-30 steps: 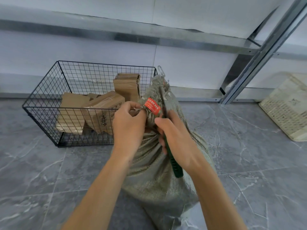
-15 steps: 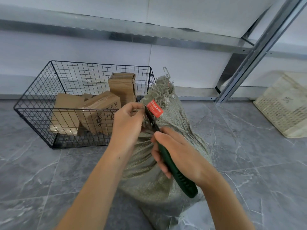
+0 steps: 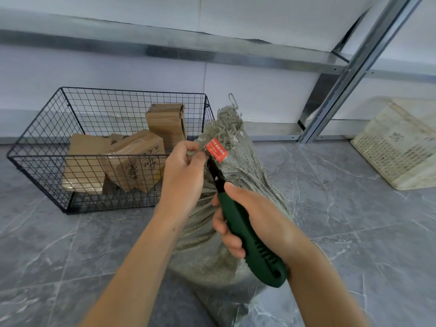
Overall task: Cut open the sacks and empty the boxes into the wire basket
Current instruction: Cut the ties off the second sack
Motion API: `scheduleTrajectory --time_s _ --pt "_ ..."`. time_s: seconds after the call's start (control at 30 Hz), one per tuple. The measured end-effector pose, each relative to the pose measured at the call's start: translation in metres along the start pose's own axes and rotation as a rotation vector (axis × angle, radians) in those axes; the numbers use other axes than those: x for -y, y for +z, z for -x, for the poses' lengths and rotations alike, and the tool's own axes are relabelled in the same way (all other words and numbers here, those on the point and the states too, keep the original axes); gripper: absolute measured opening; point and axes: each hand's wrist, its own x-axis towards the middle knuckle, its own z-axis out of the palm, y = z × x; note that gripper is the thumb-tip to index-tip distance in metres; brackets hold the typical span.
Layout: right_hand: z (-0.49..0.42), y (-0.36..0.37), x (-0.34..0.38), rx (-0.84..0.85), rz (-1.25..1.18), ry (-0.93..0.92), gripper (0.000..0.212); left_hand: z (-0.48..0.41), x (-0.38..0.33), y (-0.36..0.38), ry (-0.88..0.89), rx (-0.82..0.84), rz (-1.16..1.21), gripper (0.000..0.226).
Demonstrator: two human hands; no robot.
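A grey-green woven sack (image 3: 247, 175) stands on the floor in front of me, its frayed neck tied and bearing a red tag (image 3: 216, 149). My left hand (image 3: 182, 178) pinches the sack's neck just left of the tag. My right hand (image 3: 257, 223) grips a green-handled cutter (image 3: 250, 241), whose dark blade points up at the neck below the tag. To the left stands the black wire basket (image 3: 47, 159), holding several brown cardboard boxes (image 3: 132, 161).
A metal shelf frame (image 3: 349, 74) runs along the wall behind, with a slanted upright at right. A cream plastic crate (image 3: 398, 147) lies tilted on the grey tiled floor at far right.
My right hand has drawn the cutter down and back, so the handle now sticks out toward me with the blade angled up at the neck. The left hand has kept its pinch.
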Motion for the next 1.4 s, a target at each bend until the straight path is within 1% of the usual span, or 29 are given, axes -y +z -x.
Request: scheduleTrajectory --time_s 0.23,0.43,0.53,0.6,0.7,0.87,0.97,1.2,1.4 --pt "-0.001 0.007 -0.002 -0.052 -0.059 -0.052 0.035 0.009 -0.004 0.004 0.053 -0.011 -0.068 0.011" --pt "-0.002 0.016 0.000 -0.089 -0.175 -0.123 0.037 0.016 -0.007 0.010 0.108 -0.092 -0.084 0.017" --pt "-0.004 0.019 -0.001 -0.145 -0.107 -0.168 0.037 0.018 -0.006 0.009 0.155 -0.095 -0.106 0.018" --pt "-0.004 0.019 -0.002 -0.213 -0.014 -0.219 0.035 0.020 -0.005 0.008 0.227 -0.067 -0.149 0.017" --pt "-0.004 0.020 -0.003 -0.296 0.096 -0.294 0.032 0.023 -0.007 0.009 0.313 -0.034 -0.240 0.035" --pt "-0.006 0.025 -0.006 -0.371 0.227 -0.385 0.028 0.023 -0.008 0.007 0.341 -0.053 -0.234 0.040" --pt "-0.009 0.025 -0.009 -0.429 0.290 -0.440 0.022 0.024 -0.010 0.007 0.348 -0.083 -0.223 0.040" --pt "-0.013 0.030 -0.014 -0.447 0.269 -0.475 0.016 0.026 -0.007 0.006 0.306 -0.123 -0.199 0.042" --pt "-0.016 0.031 -0.016 -0.452 0.276 -0.493 0.017 0.027 -0.007 0.005 0.323 -0.148 -0.213 0.042"
